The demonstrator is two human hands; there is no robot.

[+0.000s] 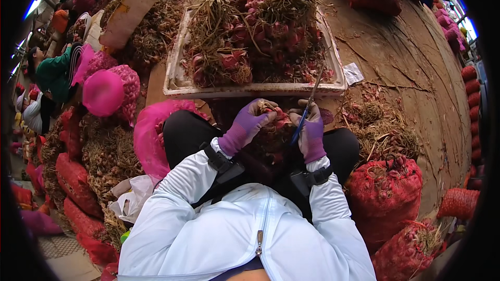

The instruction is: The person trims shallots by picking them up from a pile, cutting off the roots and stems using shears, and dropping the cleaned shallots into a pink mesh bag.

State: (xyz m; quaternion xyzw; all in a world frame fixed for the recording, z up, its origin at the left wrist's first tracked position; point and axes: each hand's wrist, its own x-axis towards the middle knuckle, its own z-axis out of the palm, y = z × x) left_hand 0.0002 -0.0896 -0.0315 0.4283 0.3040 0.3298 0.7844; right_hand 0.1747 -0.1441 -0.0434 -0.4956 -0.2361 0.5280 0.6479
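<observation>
In front of me, my left hand [249, 120], in a purple and grey work glove, pinches a red shallot [282, 119] with dry tops. Just right of it, my gloved right hand [310, 125] is closed round blue-handled scissors [295, 136], their long blade pointing up and away. The hands are a little apart, above my lap, where more shallots and loose skins lie in shadow. Beyond them stands a white foam tray [250, 92] heaped with bunches of shallots [271, 36] and their dried stalks.
To my left sit a pink net bag [151, 130] and a white plastic bag [136, 198]. Dry trimmings [385, 127] lie on the right, behind a full red net sack [388, 192]. A person in green [54, 73] sits far left. A white foam lid [130, 10] leans on piled shallots.
</observation>
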